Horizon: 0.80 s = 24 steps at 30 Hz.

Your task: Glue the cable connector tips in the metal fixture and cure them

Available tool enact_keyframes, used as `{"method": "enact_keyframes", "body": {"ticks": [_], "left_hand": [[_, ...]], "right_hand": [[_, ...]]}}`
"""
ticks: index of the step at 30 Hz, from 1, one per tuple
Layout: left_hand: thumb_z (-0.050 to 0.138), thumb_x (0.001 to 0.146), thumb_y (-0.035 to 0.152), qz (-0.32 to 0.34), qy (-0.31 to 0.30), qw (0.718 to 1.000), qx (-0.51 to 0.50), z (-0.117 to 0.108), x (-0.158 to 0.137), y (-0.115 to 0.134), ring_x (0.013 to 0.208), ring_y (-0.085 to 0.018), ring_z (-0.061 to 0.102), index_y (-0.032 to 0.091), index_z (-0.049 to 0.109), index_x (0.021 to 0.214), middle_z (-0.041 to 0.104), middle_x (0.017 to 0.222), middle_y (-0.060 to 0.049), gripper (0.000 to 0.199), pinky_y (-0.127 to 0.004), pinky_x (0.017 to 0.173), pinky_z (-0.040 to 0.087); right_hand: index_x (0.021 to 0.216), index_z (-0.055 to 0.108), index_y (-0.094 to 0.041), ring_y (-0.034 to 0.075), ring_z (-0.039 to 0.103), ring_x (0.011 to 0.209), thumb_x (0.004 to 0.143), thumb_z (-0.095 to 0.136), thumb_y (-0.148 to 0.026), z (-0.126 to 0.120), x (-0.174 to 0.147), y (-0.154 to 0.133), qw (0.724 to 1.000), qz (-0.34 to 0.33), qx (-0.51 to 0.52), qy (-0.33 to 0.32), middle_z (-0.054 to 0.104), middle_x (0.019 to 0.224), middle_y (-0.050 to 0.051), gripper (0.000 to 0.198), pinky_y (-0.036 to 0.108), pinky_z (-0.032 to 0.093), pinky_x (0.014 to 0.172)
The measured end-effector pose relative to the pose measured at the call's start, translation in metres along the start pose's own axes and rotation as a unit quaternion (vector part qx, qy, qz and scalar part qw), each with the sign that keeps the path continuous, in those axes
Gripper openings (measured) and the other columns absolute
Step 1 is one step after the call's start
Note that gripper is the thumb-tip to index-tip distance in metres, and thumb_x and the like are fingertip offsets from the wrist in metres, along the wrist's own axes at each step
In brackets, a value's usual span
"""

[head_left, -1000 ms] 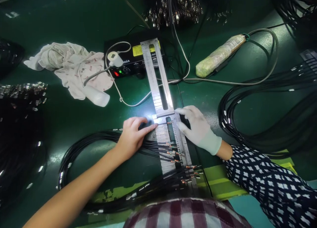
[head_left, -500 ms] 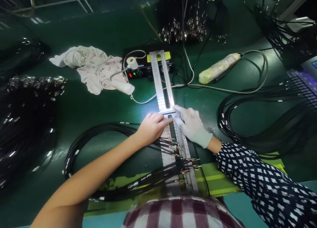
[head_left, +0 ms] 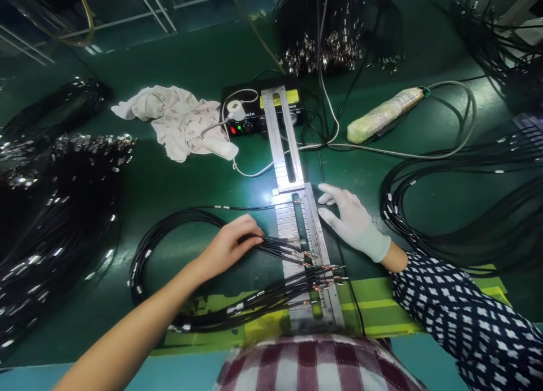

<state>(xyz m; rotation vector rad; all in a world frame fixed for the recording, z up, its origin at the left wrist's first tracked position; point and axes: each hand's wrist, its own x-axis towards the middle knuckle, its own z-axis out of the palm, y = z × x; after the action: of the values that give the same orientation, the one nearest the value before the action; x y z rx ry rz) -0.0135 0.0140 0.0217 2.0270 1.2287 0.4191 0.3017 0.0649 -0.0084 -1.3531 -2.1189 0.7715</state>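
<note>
Green bench (head_left: 203,184): the left hand (head_left: 235,243) has released one wire (head_left: 254,208) across the jig (head_left: 313,213) and pinches the bundle (head_left: 280,245). The right hand (head_left: 351,221), drawn back, gapes empty.

Cables (head_left: 271,295) across rail (head_left: 316,227), control box (head_left: 257,124) at its far end, cloth (head_left: 178,119) left of box, parcel (head_left: 382,116) right

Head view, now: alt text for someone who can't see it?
A bare left hand holds a bunch of black cables, their ends over a slotted metal jig; the white-gloved right hand is open beside the jig. Farther back sit a black control box and crumpled white cloth.
</note>
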Motion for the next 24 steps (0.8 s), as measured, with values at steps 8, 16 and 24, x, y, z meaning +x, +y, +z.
{"method": "enact_keyframes", "body": {"ticks": [8, 16, 24], "left_hand": [[0.045, 0.097, 0.021, 0.037, 0.149, 0.966, 0.208, 0.024, 0.035, -0.005, 0.087, -0.020, 0.055, 0.016, 0.065, 0.104, 0.064, 0.095, -0.009, 0.021, -0.035, 0.077, 0.045], [0.046, 0.098, 0.021, 0.023, 0.019, 0.999, -0.024, 0.009, 0.035, 0.006, 0.078, -0.012, 0.058, 0.019, 0.060, 0.102, 0.061, 0.090, -0.003, 0.014, -0.024, 0.071, 0.049], [0.043, 0.098, 0.016, 0.073, 0.141, 0.974, 0.162, 0.018, 0.042, -0.006, 0.075, -0.012, 0.056, 0.019, 0.064, 0.110, 0.058, 0.086, -0.003, 0.025, -0.021, 0.065, 0.047]], "right_hand": [[0.137, 0.044, -0.026, 0.023, 0.061, 0.098, 0.094, 0.053, -0.026, 0.000, 0.003, 0.001, 1.000, 0.016, 0.017, -0.006, 0.066, 0.109, 0.003, 0.044, 0.046, 0.043, 0.096], [0.136, 0.045, -0.027, 0.024, 0.061, 0.098, 0.094, 0.053, -0.025, 0.000, 0.003, 0.000, 1.000, 0.010, 0.005, -0.019, 0.066, 0.109, 0.004, 0.043, 0.047, 0.044, 0.094], [0.132, 0.049, -0.028, 0.025, 0.060, 0.097, 0.094, 0.056, -0.024, -0.001, 0.004, -0.001, 0.999, 0.017, -0.005, -0.030, 0.066, 0.109, 0.003, 0.039, 0.046, 0.044, 0.093]]}}
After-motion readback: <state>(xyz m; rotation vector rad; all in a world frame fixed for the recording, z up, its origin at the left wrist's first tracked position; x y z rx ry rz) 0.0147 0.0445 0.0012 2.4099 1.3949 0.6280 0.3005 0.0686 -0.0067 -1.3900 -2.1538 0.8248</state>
